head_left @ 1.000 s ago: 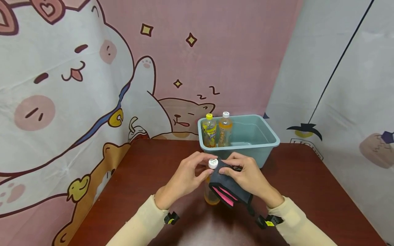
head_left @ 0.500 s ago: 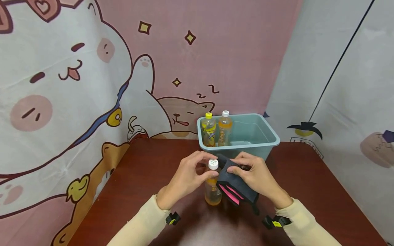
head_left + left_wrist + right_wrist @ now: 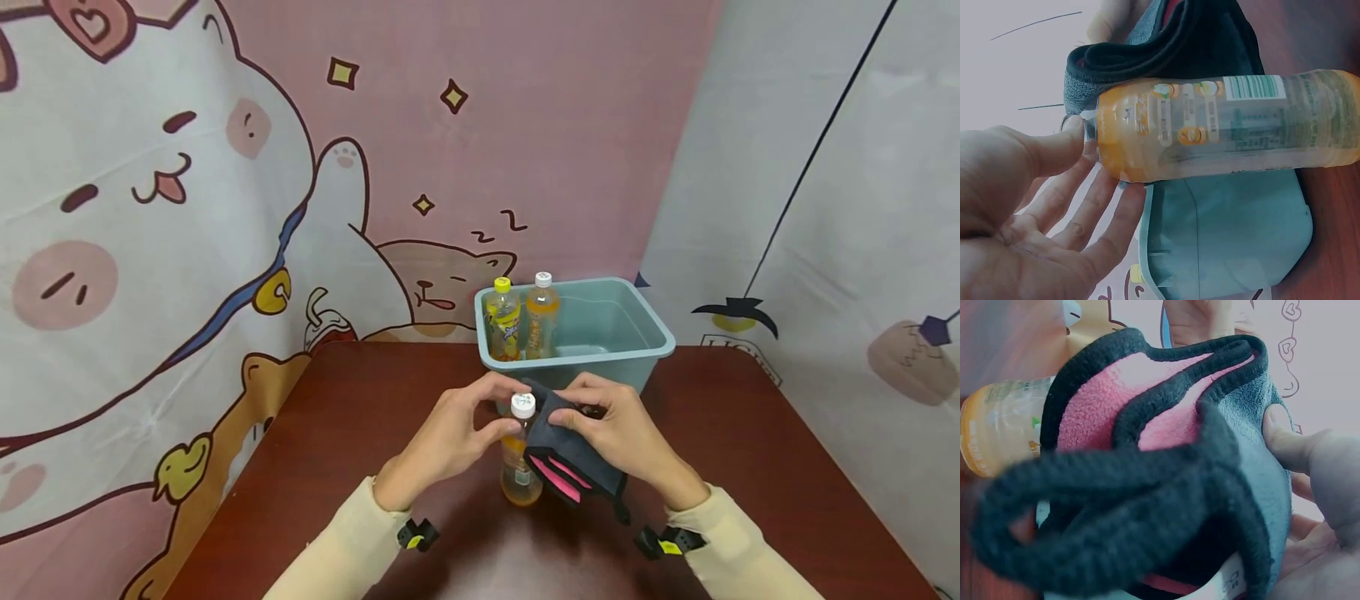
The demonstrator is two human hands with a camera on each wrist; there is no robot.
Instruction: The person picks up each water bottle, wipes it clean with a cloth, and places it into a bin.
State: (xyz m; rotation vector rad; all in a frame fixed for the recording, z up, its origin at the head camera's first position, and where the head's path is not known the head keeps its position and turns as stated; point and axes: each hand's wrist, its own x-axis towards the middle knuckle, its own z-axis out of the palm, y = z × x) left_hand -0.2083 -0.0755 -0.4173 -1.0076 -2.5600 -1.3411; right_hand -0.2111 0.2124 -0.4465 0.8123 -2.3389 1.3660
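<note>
Our left hand [image 3: 450,437] pinches the unreadably labelled, white-capped orange plastic bottle [image 3: 521,454]; our right hand [image 3: 618,433] still grips the folded grey-pink fleece cloth [image 3: 570,462].

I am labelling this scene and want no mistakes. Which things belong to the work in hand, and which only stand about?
In the work:
- orange drink bottle, upright on the table, left hand at its neck
- grey and pink cloth, held by the right hand against the bottle

Standing about:
- teal tub
- two bottles inside it
- table
</note>
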